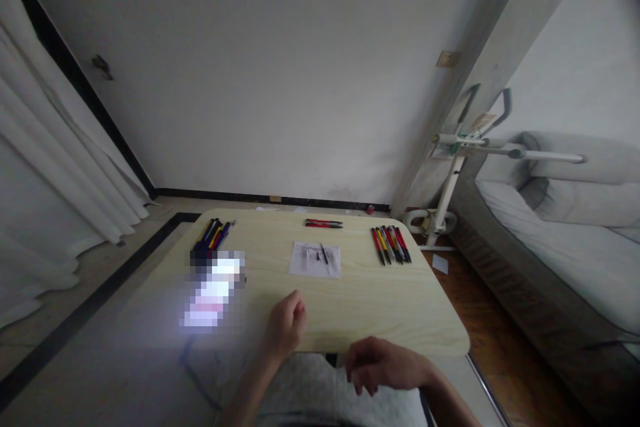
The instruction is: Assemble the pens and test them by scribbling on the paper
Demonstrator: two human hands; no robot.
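Head view:
- Left hand (286, 323): rests on the light wooden bench (400, 307) near its 6 o'clock edge. Fingers clenched into a loose fist, nothing seen in them.
- Right hand (380, 363): hangs just off the near edge of the bench, at 4 o'clock from the left hand and apart from it. Fingers released and curled downward, grasping nothing visible.
- Sheet of paper (315, 259): lies flat at mid-bench, at 12 to 1 o'clock from the left hand, near it but not touched. It bears grey print, and a small dark stick-like item (325, 253) lies on it; what this is cannot be told.
- Pair of pens (324, 223): lies side by side at the 12 o'clock edge, beyond the sheet.
- Left bundle of pens (213, 235): at the 10 o'clock corner, blue, yellow and red barrels, just above a blurred patch (215, 287).
- Right row of pens (391, 243): at 2 o'clock, red, yellow and dark barrels lying parallel.
- Surroundings: a bed (560, 240) at 3 o'clock, a white frame stand (450, 180) beside it, curtains (55, 167) at 9 o'clock.
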